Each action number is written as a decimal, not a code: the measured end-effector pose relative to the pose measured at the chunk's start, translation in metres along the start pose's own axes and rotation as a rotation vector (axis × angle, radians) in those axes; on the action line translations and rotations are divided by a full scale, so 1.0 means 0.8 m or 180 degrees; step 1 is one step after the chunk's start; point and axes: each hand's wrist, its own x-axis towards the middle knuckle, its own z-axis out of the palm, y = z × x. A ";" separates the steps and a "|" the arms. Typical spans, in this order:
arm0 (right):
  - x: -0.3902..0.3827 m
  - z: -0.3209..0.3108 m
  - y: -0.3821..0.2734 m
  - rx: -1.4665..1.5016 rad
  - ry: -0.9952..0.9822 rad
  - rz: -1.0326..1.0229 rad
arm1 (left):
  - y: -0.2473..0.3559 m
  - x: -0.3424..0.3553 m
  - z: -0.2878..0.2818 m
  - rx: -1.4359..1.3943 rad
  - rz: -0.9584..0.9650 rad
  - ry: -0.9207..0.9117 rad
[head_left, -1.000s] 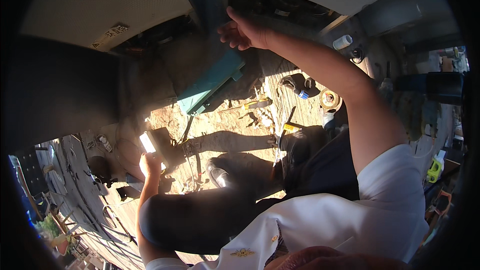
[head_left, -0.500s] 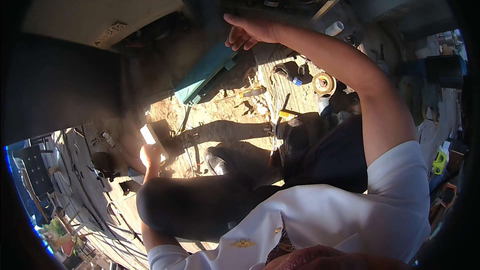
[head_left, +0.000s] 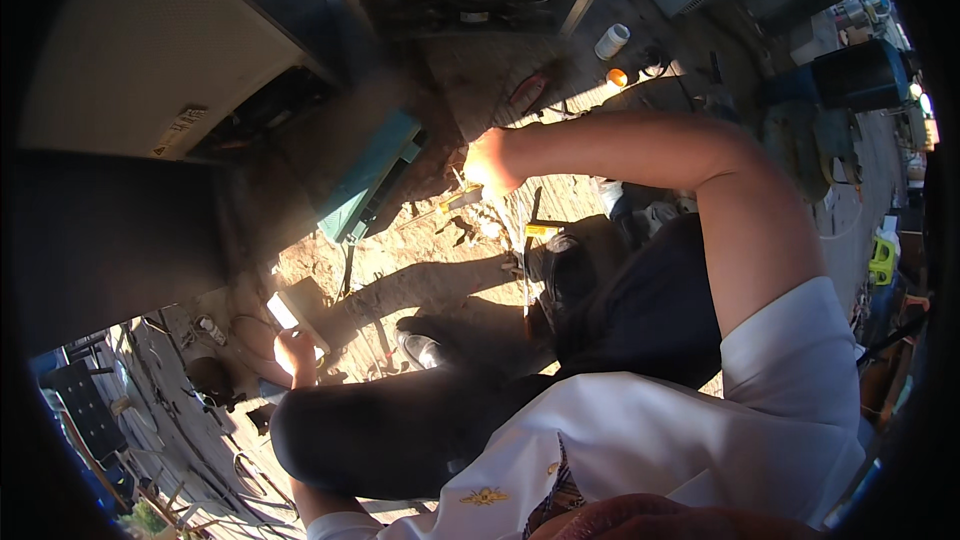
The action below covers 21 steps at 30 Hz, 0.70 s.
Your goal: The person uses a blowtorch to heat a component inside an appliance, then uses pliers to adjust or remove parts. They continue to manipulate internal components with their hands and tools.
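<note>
My left hand [head_left: 293, 352] is closed around the lower end of a pale rectangular block [head_left: 284, 310], out beyond my left knee; its exact kind does not show. My right hand [head_left: 492, 162] reaches down over a screwdriver [head_left: 462, 201] with a yellow and dark handle, which lies on the sunlit ground. It covers the handle's end. Strong sunlight washes out that hand and its fingers are mostly hidden, so I cannot see whether they grip the tool. Just left of it lies a long teal casing [head_left: 372, 178].
Large metal cabinets [head_left: 150, 50] stand ahead and to the left. A yellow item [head_left: 542, 232] lies near my shoe [head_left: 420, 345]. Beyond my right arm are a white bottle [head_left: 612, 41] and an orange cup-like item [head_left: 616, 78]. A lime-green object [head_left: 882, 262] sits far right.
My right hand has come down and nearer, from above the teal casing to the screwdriver's handle. My left hand still holds the pale block. The whole view has shifted slightly.
</note>
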 end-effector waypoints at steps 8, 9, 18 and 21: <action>-0.011 0.037 0.083 0.0039 0.0241 0.0316 | -0.005 -0.002 0.005 0.0256 0.0071 0.0286; -0.006 0.041 0.092 0.0023 0.0079 0.0321 | -0.005 -0.002 0.002 0.0283 0.0070 0.0260; 0.005 -0.022 0.073 0.1533 -0.1265 0.1273 | 0.000 -0.007 -0.020 0.0087 0.0026 -0.0021; 0.017 -0.040 0.047 0.1630 -0.1180 0.1369 | 0.017 -0.003 -0.011 0.0058 0.0092 -0.0115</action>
